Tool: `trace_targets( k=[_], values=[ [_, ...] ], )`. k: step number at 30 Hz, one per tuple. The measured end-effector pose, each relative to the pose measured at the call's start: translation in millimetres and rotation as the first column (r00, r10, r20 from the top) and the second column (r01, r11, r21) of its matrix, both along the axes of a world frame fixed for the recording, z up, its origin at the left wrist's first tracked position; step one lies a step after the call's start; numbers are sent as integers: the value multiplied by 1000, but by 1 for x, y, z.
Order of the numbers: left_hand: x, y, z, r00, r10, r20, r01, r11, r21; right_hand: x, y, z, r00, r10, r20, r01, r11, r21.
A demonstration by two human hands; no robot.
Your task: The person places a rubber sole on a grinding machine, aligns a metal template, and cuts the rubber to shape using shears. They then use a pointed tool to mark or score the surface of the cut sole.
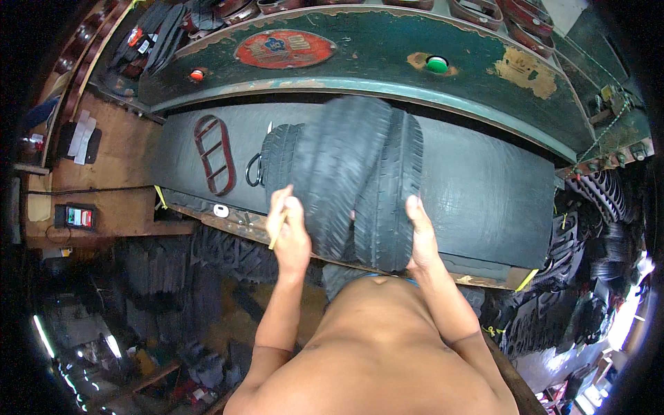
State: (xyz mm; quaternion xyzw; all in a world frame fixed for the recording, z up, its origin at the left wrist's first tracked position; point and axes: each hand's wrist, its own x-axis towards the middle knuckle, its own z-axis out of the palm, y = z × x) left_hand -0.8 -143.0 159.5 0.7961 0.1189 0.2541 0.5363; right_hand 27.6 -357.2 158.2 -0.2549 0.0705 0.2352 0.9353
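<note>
Several black tyre tread pieces (346, 166) are bunched above the middle of a grey work surface (484, 187); the front one is smeared by motion. At their right edge, my right hand (423, 235) grips a ribbed tread piece (398, 200), thumb in front, other fingers mostly hidden behind. My left hand (292, 232) is closed at the lower left edge of the bunch, with a thin yellow pencil-like stick (277, 232) poking out between its fingers. Left of the treads lie scissors (255, 171) with black handles, partly covered, and a dark red sole-shaped cutting die (216, 155).
Behind the surface runs a green machine beam (373, 62) with a red button (197, 74) and a green button (436, 65). More cutting dies (477, 10) line its top. A small device (79, 217) rests on the wooden table at left. Rubber cut-offs (539, 318) hang at right.
</note>
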Motion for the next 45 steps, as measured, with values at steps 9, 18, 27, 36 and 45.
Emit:
trace_targets(
  k=[9,18,27,36,45],
  values=[
    [3,122,-91,918,307,-250,-114,809,577,4,1,-4,994,94,51,-99,991,92],
    [13,77,-7,1000,5,-31,5,950,313,0,7,-1,990,118,81,-131,975,179],
    [-2,-48,51,801,-585,126,561,807,185,-11,15,-10,994,78,78,-91,980,176],
    [8,-58,46,809,-582,84,531,784,322,-14,17,-19,986,54,159,-45,997,-63],
    [8,-58,47,821,-570,42,541,799,262,-15,21,-21,987,-85,140,109,980,-168]
  ],
)
